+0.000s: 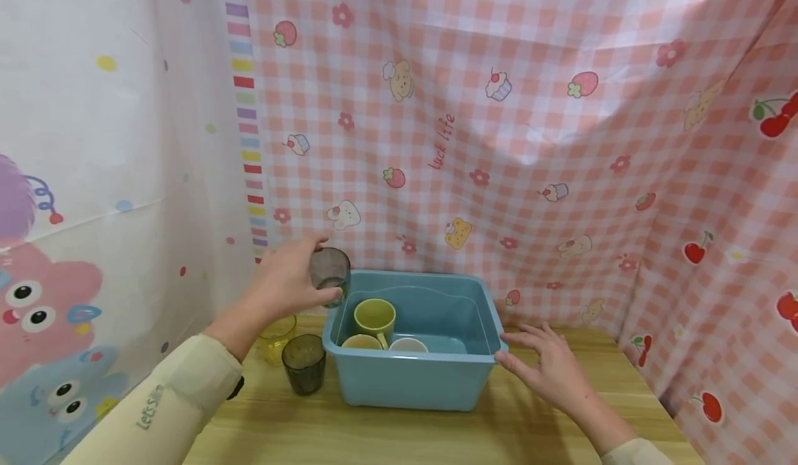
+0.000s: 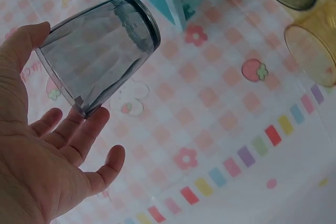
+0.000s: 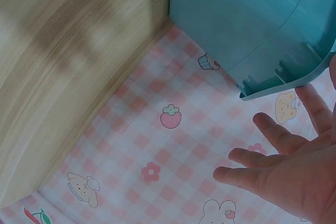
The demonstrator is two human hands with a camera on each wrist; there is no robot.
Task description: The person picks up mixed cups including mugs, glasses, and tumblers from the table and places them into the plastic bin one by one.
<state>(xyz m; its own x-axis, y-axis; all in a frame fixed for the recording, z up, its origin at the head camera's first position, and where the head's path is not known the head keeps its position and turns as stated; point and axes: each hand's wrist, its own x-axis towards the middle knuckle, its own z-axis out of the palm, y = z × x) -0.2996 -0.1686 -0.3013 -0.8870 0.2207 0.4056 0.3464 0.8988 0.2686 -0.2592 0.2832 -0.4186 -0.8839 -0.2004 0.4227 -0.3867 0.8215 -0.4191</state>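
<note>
Head view | pinching smoke-gray tumbler (image 1: 330, 267) with left hand (image 1: 282, 278) | touching blue tub (image 1: 411, 382) with right hand (image 1: 551, 368), fingers unclenched (likely for steadying)

Right hand (image 3: 296, 169) at lower right, fingers spread, one fingertip touching the rim of the blue bin (image 3: 226, 19); table (image 3: 68, 66) at upper left; checked cloth (image 3: 181, 153) between.

White cup (image 1: 409, 346) partly behind tub wall (image 1: 411, 382)

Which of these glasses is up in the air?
The grey glass held by the left hand; the other dark glass and the yellow glass stand on the table.
</note>
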